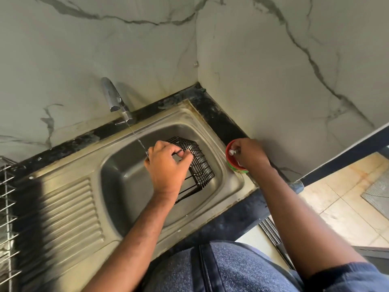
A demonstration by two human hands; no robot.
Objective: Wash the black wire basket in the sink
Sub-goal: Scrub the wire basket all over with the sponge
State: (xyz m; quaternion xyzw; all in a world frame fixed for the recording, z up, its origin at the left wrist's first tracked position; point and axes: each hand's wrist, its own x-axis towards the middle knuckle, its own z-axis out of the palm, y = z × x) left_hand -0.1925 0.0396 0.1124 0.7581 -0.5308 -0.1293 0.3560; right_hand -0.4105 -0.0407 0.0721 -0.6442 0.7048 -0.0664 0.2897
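The black wire basket [200, 165] lies tipped on its side in the steel sink bowl [124, 175]. My left hand [166, 165] grips its wire edge from above, fingers hooked through the mesh. A thin stream of water falls from the chrome tap [114, 100] onto the left side of that hand. My right hand [249, 154] reaches into a small red tub [235, 165] on the sink's right rim, fingertips pinched on something white and foamy inside it; what it is I cannot make out.
A ribbed steel drainboard [69, 211] lies left of the bowl. A wire dish rack [8, 199] stands at the far left edge. Marble walls meet in a corner behind the sink. The black counter [237, 220] ends on the right above a tiled floor [347, 199].
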